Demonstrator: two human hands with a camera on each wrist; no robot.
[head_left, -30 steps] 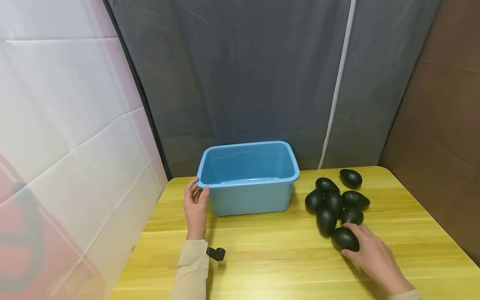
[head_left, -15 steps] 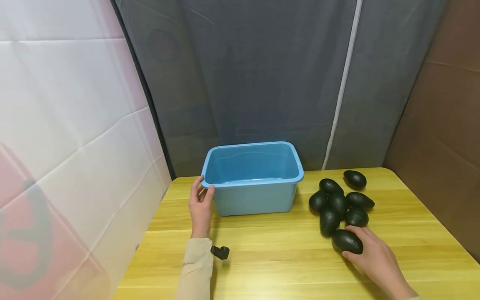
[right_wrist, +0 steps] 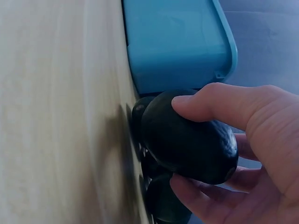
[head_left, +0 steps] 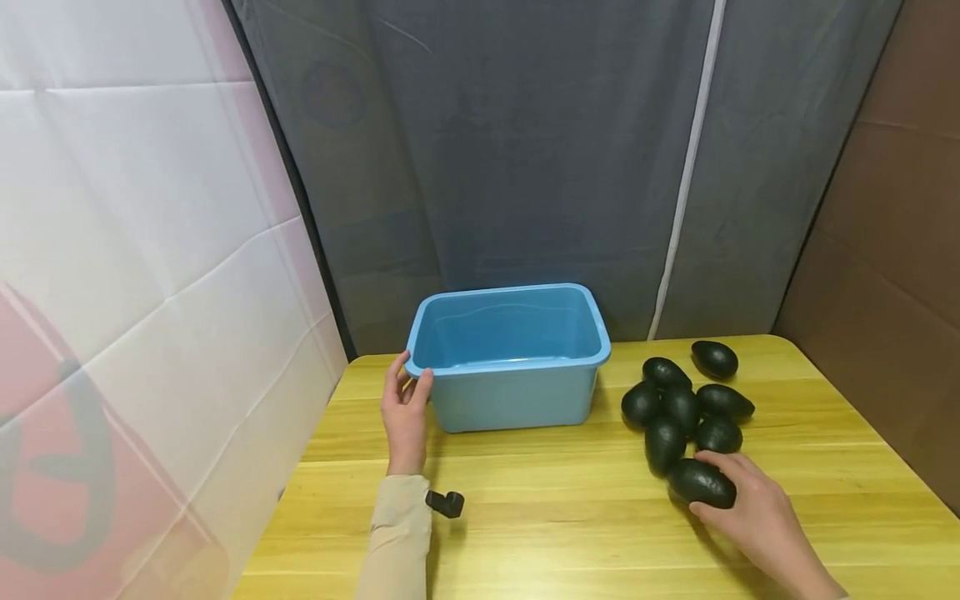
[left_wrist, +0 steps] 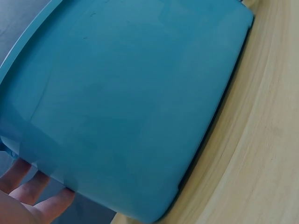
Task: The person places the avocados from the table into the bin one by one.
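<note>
Head view: right hand (head_left: pixel 757 517) grips the nearest avocado (head_left: pixel 701 482) of the pile by the bench's right edge. Left hand (head_left: pixel 406 412) holds the blue tub's (head_left: pixel 517 400) left rim corner.

A curtained corner around a wooden surface

Dark grey curtain (head_left: pixel 525 142) with a white seam hangs behind the yellow wood-grain surface (head_left: pixel 570 533); a white-and-pink sheet (head_left: pixel 127 250) stands left, brown board (head_left: pixel 892 217) right.

Both hands reach forward — left hand (head_left: pixel 406 411) upright, fingers curved; right hand (head_left: pixel 753 508) curled, thumb and fingers pinching.
</note>
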